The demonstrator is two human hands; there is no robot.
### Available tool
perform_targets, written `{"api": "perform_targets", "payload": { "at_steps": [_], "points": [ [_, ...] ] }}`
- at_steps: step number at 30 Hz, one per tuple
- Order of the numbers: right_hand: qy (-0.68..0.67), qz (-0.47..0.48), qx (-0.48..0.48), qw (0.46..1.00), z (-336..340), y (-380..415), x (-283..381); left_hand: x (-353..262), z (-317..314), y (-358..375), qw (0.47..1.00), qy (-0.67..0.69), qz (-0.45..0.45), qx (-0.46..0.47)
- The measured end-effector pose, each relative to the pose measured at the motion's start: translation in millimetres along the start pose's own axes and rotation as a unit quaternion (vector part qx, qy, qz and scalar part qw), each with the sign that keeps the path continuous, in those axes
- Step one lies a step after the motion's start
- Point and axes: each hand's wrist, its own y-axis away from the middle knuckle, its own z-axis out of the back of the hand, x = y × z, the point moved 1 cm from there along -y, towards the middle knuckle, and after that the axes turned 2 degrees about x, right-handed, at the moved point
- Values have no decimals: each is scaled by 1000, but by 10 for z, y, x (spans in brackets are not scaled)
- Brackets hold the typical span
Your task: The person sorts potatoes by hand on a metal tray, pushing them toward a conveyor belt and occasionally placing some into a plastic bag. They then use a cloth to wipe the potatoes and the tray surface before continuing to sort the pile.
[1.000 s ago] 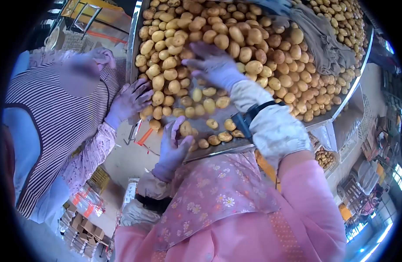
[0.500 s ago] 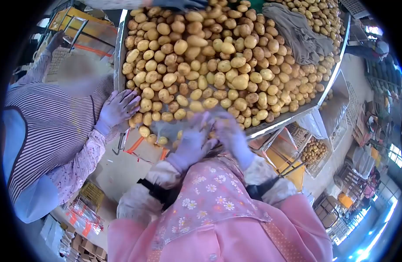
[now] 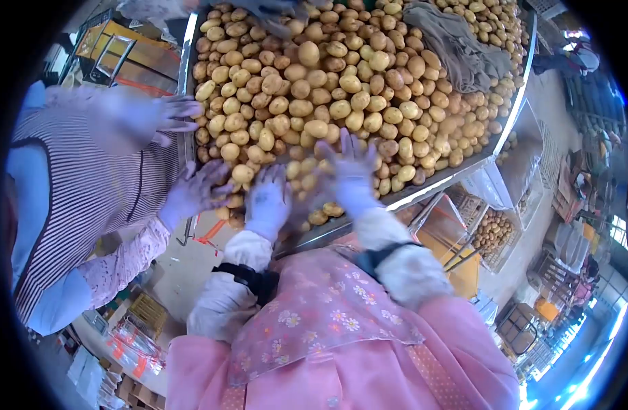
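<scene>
A large heap of potatoes (image 3: 317, 89) covers the metal-edged sorting table in front of me. My left hand (image 3: 267, 205), in a pale purple glove, lies at the near edge with its fingers stretched over potatoes. To its right my right hand (image 3: 353, 176), gloved alike, is spread wide and touches the front of the heap. Neither hand appears to grip a potato. Some potatoes between my hands are blurred, as is the bare table surface near them.
At left, a co-worker in a striped apron has one gloved hand (image 3: 194, 195) near my left hand. A dark-gloved hand (image 3: 276, 17) reaches in at the top. A grey cloth (image 3: 457, 48) lies on the heap. Right of the table stands a crate of potatoes (image 3: 493, 232).
My hands have moved from close together at the table edge to apart and farther forward, fingers extended. The co-worker's other arm has swung toward the table.
</scene>
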Motion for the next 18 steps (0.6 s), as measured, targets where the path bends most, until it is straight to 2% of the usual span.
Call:
{"api": "perform_targets", "payload": {
  "at_steps": [2, 4, 5, 6, 8, 10, 11, 12, 13, 14, 16, 17, 18],
  "points": [
    [-34, -62, 10, 997, -88, -183, 479, 25, -96, 284, 999, -32, 5, 27],
    [-107, 138, 58, 983, -396, -23, 268, 176, 3, 627, 998, -16, -43, 47],
    [-71, 228, 78, 968, -272, -69, 35, 254, 43, 830, 999, -1, -26, 36],
    [-54, 235, 32, 970, -307, -132, -231, 331, 62, 910, 1000, 14, -10, 20],
    [-33, 195, 10, 980, -107, -502, -216, 162, 373, 702, 999, 48, 13, 3],
    [-90, 48, 76, 992, -135, -1008, 7, -16, 458, 503, 996, 84, 37, -3],
    [-74, 73, 154, 983, -437, -1318, 65, -43, 407, 274, 994, 93, 56, -6],
    [-195, -6, 206, 959, -62, -1493, 304, -92, 363, 104, 992, 103, 74, -3],
    [-150, 16, 139, 979, -97, -1497, 422, -173, 400, -46, 982, 87, 147, 78],
    [-103, 38, 68, 992, -100, -1516, 462, -168, 352, -79, 982, 88, 147, 79],
    [-49, 124, 37, 990, -174, -1314, 268, -103, 206, -114, 990, 37, 111, 84],
    [-87, 192, -19, 977, -180, -1081, 89, -46, 147, -54, 987, 12, 106, 116],
    [-85, 187, -15, 978, -137, -844, -61, -8, 128, 20, 987, 15, 104, 121]
  ]
}}
